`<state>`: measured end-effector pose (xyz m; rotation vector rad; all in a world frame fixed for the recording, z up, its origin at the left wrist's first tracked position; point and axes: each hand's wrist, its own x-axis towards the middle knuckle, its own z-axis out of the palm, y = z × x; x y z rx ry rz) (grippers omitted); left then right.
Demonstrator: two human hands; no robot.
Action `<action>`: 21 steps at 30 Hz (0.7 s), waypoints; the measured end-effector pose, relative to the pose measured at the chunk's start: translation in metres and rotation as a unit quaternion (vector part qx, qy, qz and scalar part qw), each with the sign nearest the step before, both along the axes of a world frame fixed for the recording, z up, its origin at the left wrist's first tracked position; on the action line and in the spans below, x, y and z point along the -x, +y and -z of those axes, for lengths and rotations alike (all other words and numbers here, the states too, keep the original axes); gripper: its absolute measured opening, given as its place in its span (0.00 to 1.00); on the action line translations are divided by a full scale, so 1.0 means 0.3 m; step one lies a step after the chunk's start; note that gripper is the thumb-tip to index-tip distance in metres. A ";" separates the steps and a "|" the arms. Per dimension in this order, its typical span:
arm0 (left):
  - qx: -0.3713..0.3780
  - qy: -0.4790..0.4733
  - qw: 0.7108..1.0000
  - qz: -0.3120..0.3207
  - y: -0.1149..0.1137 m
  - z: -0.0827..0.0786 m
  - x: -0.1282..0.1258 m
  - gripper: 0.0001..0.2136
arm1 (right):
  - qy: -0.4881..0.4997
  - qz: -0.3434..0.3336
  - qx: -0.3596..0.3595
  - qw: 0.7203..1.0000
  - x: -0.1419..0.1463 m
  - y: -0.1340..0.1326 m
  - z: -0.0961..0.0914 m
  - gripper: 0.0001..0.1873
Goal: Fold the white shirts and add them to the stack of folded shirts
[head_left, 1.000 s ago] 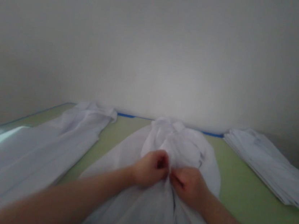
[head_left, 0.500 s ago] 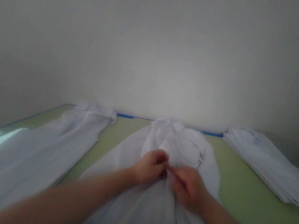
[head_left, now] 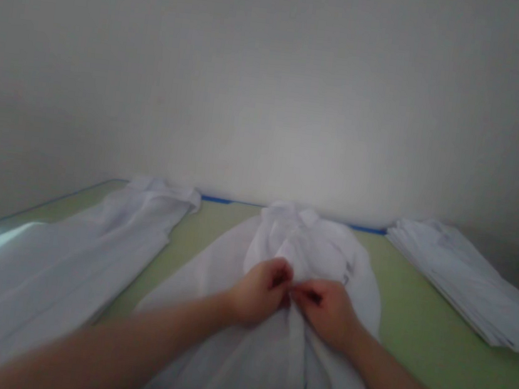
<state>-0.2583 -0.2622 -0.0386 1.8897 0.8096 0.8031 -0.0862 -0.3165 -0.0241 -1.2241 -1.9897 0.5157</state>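
Pinching gathered white cloth (head_left: 262,365), your left hand (head_left: 257,292) and right hand (head_left: 328,311) meet; small dark marks (head_left: 347,273) at two o'clock blur unreadably.

A blue-edged green counter (head_left: 413,327) carries white cloth (head_left: 66,265) at lower left, apparently a white garment (head_left: 328,250) at lower centre, and a folded stack (head_left: 462,276) at right.

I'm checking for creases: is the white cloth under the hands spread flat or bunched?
Bunched: folds in the white cloth run together where the left hand and right hand pinch at its middle.
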 end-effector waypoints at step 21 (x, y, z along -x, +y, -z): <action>-0.150 0.056 0.987 0.024 -0.030 -0.078 0.027 0.06 | 0.110 -0.014 0.064 0.992 -0.015 0.026 0.020 0.09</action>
